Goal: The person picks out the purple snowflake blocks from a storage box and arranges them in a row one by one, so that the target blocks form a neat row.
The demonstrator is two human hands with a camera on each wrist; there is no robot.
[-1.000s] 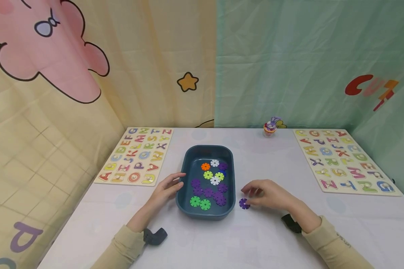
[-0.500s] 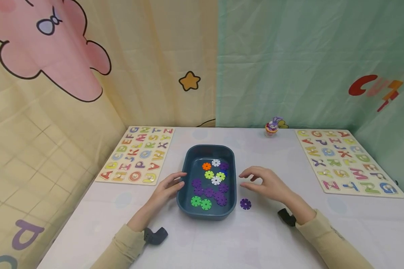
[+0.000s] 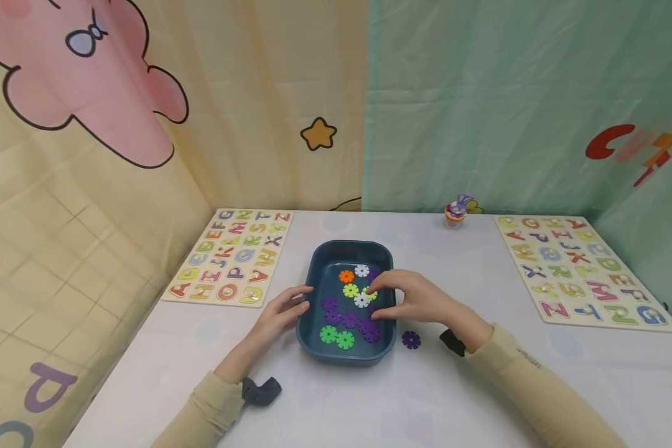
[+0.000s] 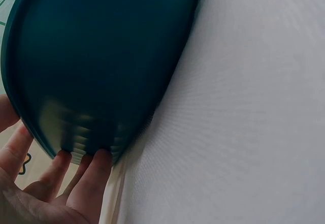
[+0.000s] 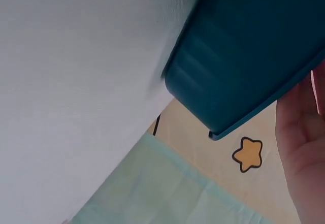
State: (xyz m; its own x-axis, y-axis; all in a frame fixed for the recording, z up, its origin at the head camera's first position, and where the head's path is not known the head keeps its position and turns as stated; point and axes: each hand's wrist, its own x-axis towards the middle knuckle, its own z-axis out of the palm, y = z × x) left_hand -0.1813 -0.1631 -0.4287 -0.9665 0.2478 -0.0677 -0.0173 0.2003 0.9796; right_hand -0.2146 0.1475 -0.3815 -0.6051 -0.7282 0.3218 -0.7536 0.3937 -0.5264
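A dark teal tub (image 3: 347, 359) stands on the table, holding several flat notched plastic discs: purple (image 3: 350, 320), green (image 3: 345, 340), white (image 3: 361, 270), yellow-green (image 3: 350, 290) and orange (image 3: 346, 276). One more purple disc (image 3: 411, 340) lies on the table to the tub's right. My left hand (image 3: 273, 320) touches the tub's left side, its fingertips against the outer wall (image 4: 81, 127) in the left wrist view. Over the right rim reaches my right hand (image 3: 422, 300), thumb and fingers apart above the discs, holding nothing that shows. Some discs are hidden beneath it.
Letter puzzle boards lie on both sides, one at the left (image 3: 229, 258) and one at the right (image 3: 582, 270). A small purple-topped toy (image 3: 455, 211) stands at the table's back edge. Printed curtains (image 3: 280, 106) hang behind and beside the table.
My right hand has let go of the purple disc beside the tub, lifted away and moved left over the tub's right rim. My left hand stays at the tub's left side.
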